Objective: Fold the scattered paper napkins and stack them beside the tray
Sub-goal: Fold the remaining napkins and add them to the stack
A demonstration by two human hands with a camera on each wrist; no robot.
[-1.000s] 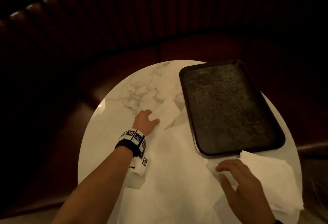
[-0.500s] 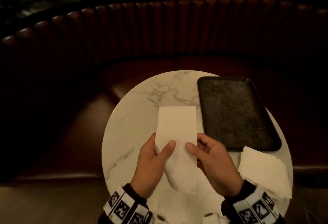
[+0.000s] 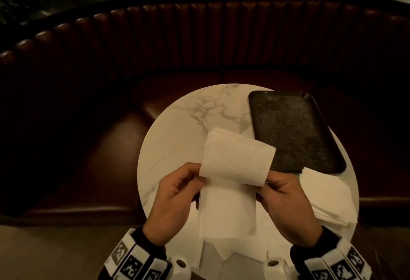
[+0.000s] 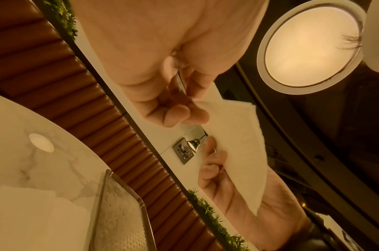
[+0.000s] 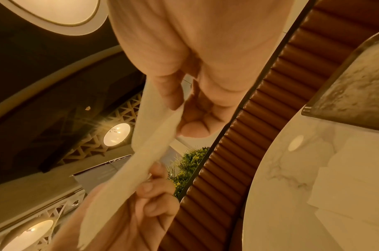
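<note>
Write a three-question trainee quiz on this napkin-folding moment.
1. True or false: the tray holds napkins.
2. Which hands pinch the napkin? A) left only B) right only C) both
3. Fill in: the stack lies at the tray's ____ end.

Key: 1 false, the tray is bare. 2 C, left hand and right hand. 3 near.
</note>
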